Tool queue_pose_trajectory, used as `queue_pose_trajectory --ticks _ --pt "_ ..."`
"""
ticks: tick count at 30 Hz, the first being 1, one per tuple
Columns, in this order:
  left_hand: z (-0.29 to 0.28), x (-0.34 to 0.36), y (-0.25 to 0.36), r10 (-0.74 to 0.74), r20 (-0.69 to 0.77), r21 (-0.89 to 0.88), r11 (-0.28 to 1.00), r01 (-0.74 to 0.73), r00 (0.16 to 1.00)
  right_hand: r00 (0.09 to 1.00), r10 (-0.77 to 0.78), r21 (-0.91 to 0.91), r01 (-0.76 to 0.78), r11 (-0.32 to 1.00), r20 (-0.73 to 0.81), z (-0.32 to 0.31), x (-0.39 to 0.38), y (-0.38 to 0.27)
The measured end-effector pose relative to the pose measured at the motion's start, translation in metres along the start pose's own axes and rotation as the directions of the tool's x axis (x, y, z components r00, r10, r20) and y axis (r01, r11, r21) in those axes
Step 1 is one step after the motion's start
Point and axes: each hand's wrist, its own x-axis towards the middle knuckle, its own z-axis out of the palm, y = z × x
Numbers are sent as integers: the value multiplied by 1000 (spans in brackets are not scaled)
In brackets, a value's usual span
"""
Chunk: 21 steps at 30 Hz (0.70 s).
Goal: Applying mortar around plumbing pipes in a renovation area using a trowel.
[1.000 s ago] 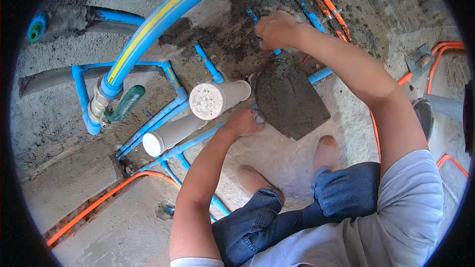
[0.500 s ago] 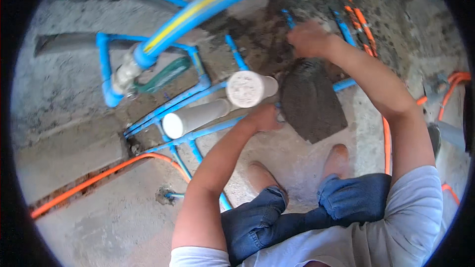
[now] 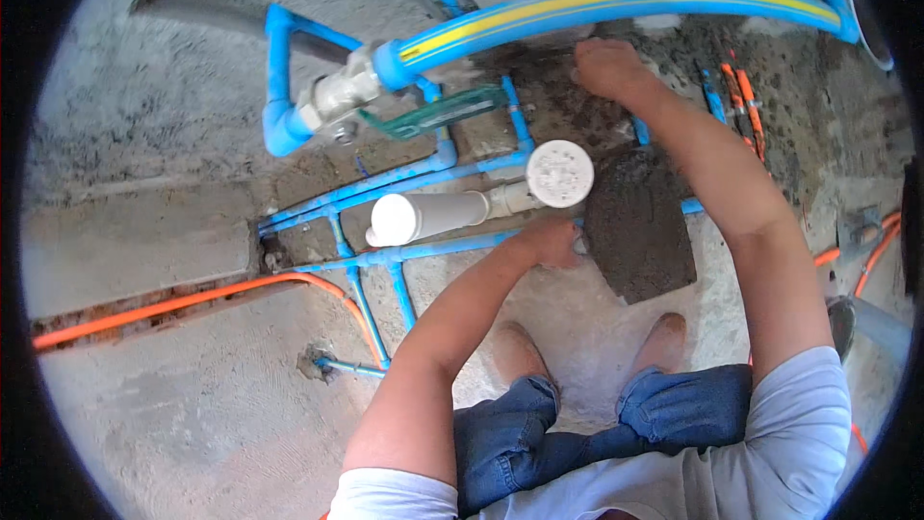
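Observation:
My left hand (image 3: 553, 242) is curled at the left edge of a dark board covered in wet mortar (image 3: 639, 221) and seems to grip it; the fingertips are partly hidden. The board lies above the floor, in front of my boots. Farther out, my right hand (image 3: 608, 69) is closed against the damp, dark wall (image 3: 544, 87), under the thick blue hose. What its fingers hold, if anything, is hidden. Close to the board stands a capped white drain pipe (image 3: 560, 173), joined to a second white pipe (image 3: 433, 217) on its left.
A blue hose with a yellow stripe (image 3: 616, 5) arches across the far side from a valve with a green lever (image 3: 443, 114). Blue water pipes (image 3: 443, 248) run along the floor. Orange conduits (image 3: 154, 300) lie at left, others (image 3: 751, 106) rise at right.
The view has swung left, so pipes and hose appear farther right. Against the pipe stubs, my right hand has moved left along the wall. The left hand stays at the board's edge.

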Motion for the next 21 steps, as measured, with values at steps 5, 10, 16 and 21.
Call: queue_pose_trajectory --ticks 5,10,16,21 --pt "6 -3 -2 -4 -36 24 1000 5 999 909 331 11 -345 939 254 -15 9 -4" --pt "8 2 -4 42 -2 45 998 -42 999 807 510 -27 -527 849 297 -3 -42 13" --pt "9 1 -10 29 -35 -5 1000 -29 999 994 72 181 -86 980 82 44 -33 -45" --pt "7 1 -3 33 -47 -8 999 -34 998 972 137 77 -154 985 192 60 -6 -56"
